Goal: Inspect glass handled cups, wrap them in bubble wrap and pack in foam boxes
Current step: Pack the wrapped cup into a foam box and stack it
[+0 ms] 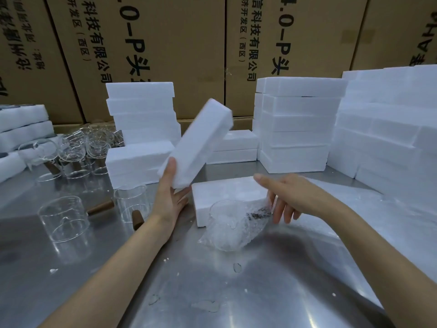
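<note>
White foam lid [197, 144] tilts up-right in the gripping left hand [169, 200] above the worktop [236, 292], while the right hand [290, 197], fingers loosely spread, touches the bubble-wrapped cup [233, 224] lying just near of the open foam box [227, 192].

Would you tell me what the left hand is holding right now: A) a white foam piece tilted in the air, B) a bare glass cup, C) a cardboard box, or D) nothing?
A: the left hand grips the lower end of a white foam piece, tilted up above the table.
</note>
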### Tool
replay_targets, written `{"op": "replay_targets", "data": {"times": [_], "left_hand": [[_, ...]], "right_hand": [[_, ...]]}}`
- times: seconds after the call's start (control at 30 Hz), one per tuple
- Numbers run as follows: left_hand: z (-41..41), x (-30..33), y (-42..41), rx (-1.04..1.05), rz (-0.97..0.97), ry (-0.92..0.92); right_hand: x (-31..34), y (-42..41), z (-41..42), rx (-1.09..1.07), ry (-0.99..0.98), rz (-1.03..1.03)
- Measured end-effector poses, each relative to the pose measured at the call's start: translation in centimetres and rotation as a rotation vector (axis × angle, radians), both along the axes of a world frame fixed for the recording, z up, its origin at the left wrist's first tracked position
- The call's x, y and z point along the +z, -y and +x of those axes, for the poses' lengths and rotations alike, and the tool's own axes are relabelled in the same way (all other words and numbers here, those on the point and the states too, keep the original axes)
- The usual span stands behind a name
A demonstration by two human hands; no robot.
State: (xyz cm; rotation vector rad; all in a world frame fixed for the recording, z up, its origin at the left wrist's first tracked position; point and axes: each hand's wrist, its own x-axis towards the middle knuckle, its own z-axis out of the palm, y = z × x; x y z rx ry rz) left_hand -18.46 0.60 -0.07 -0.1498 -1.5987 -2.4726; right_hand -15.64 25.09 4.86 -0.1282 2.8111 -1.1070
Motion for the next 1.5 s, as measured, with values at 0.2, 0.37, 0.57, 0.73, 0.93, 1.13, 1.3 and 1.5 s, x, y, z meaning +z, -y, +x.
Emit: {"op": "replay_targets", "data": {"times": [0.2, 0.37, 0.57, 0.73, 0.93, 1.13, 1.3, 1.5], "left_hand": [[0.4, 0.2, -0.2, 0.038, 0.036, 0.047], [0.5, 0.2, -0.3, 0.044, 0.018, 0.051], [0.6, 0.4, -0.4, 0.033, 0.008, 0.064], [0.6, 0.4, -0.5, 0.026, -0.018, 0.055], [0.4, 0.2, -0.5, 0.006, -0.069, 0.031], [0.3, 0.1, -0.6, 0.012, -0.112, 0.035], [0.4, 0.1, -0.7, 0.004, -0.127, 0.029], [0.4, 0.0, -0.7, 0.009, -0.149, 0.045]], "right_hand": [[-0.4, 0.1, 0.2, 0.132, 0.222, -0.035], [-0.4, 0.2, 0.4, 0.224, 0.301, -0.386], [0.7, 0.4, 0.4, 0.101, 0.293, -0.807], [1.4, 1.3, -0.6, -0.069, 0.04, -0.826], [1.0, 3.1, -2.9, -0.049, 0.06, -0.51], [0.9, 4.4, -4.4, -0.023, -0.025, -0.085], [-0.4, 5.8, -3.9, -0.037, -0.263, 0.48], [-2.1, 6.1, -3.6, -0.194, -0.539, 0.498]]}}
